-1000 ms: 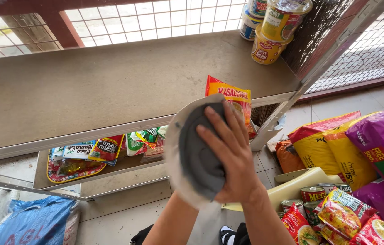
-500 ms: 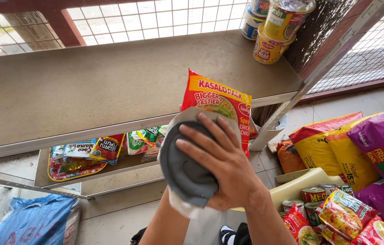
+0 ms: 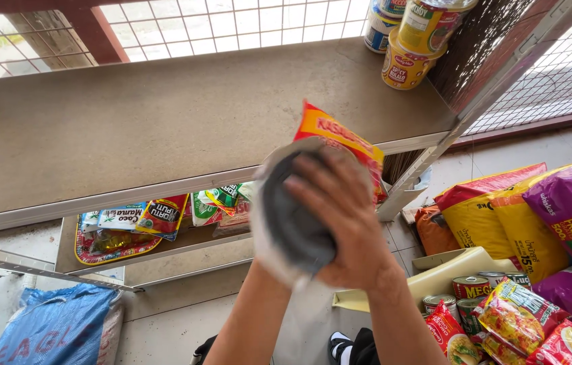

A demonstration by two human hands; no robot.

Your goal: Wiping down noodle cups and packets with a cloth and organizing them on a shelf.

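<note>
My right hand (image 3: 343, 226) presses a grey and white cloth (image 3: 286, 223) against a red and yellow snack packet (image 3: 340, 138), which sticks up behind the cloth, tilted, over the front edge of the beige shelf top (image 3: 164, 122). My left forearm (image 3: 255, 304) rises under the cloth. The left hand itself is hidden behind the cloth and seems to hold the packet from below.
Yellow tubs and cans (image 3: 407, 40) stand stacked at the shelf's back right corner. A lower shelf (image 3: 184, 243) carries several small packets (image 3: 151, 216). On the floor are a blue sack (image 3: 56, 324), big yellow (image 3: 502, 216) and purple bags (image 3: 569, 209), cans (image 3: 471, 287) and noodle packets (image 3: 515, 318).
The snack packet has risen from behind the cloth and tilted to the right. My right hand and the cloth have shifted over it, with the cloth bunched tighter.
</note>
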